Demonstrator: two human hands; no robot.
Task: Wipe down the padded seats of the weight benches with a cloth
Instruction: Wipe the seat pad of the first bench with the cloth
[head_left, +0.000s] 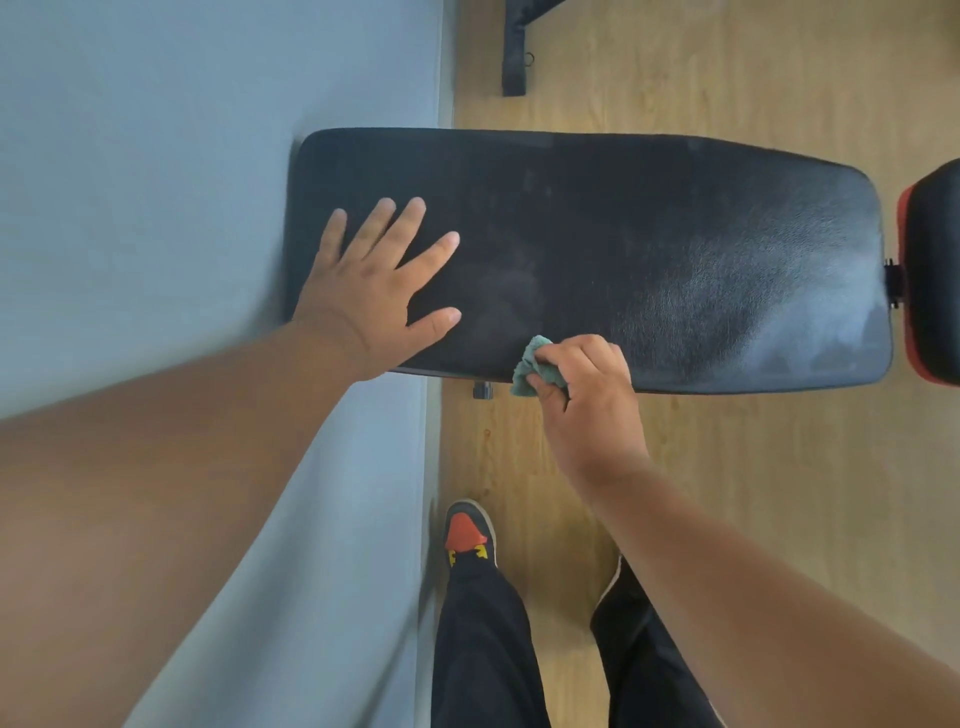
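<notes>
**Cloth at the near edge of a bench pad: handling and visibility**

Long black padded vinyl bench pad lying crosswise to the view, one end against the pale blue wall, the other beside a second black pad with red trim, cut off by the frame. Small teal-green terry cloth bunched at the near long edge of the pad, roughly at mid-length, partly overhanging toward the wood-look floor. Right hand curled round the cloth, fingers and thumb pinching the wad. Left hand flat on the pad near its wall end, fingers straight and spread, apparently bracing.

Handling, as judged: cloth light, soft and limp, easily crumpled, best held as a wad under the fingers or spread flat under the palm for wider contact. Pad surface grained and faintly glossy, probably yielding under pressure and slightly slick; bench itself likely heavy enough to stay put under wiping.

Hidden or unclear: most of the cloth concealed inside the right hand, its full size unknowable. Bench frame almost wholly covered by the pad, only a small dark fitting showing below the near edge. Dampness of cloth not determinable. Pale sheen toward the red-trimmed end either moisture or reflected light; not distinguishable. Dark metal frame piece beyond the pad cropped at the top. One orange-toed shoe visible below the pad, the other foot obscured by the right forearm.
</notes>
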